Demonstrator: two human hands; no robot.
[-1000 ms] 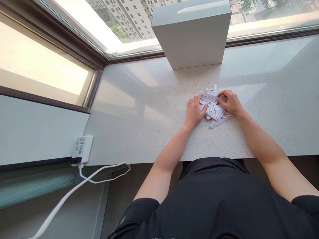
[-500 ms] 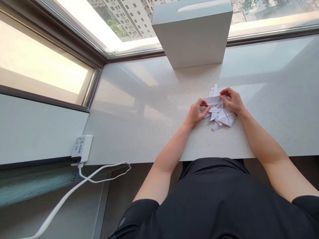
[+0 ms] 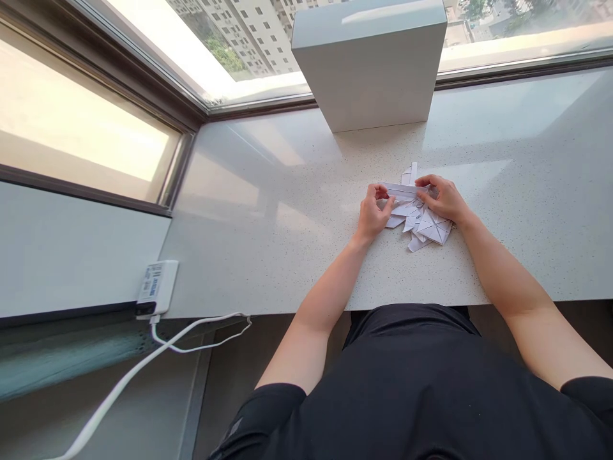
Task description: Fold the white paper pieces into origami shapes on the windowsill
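Observation:
My hands are over a loose heap of folded white paper pieces (image 3: 428,225) on a speckled stone sill (image 3: 287,255). A narrow folded paper strip (image 3: 405,191) lies across the top of the heap. My left hand (image 3: 376,214) pinches its left end, and my right hand (image 3: 445,199) holds its right end. The fingers of my right hand also rest near the heap's upper part. My hands hide part of the paper.
A large pale grey box (image 3: 368,64) stands against the window behind the paper. To the left, a white power adapter (image 3: 157,289) sits at the sill's edge with a white cable (image 3: 143,364) hanging below. Window glass (image 3: 86,108) runs along the left and back.
My hands have gone from pressing flat on the paper to gripping the folded strip by its ends. The strip is now raised on top of the heap, and the pieces beneath have shifted.

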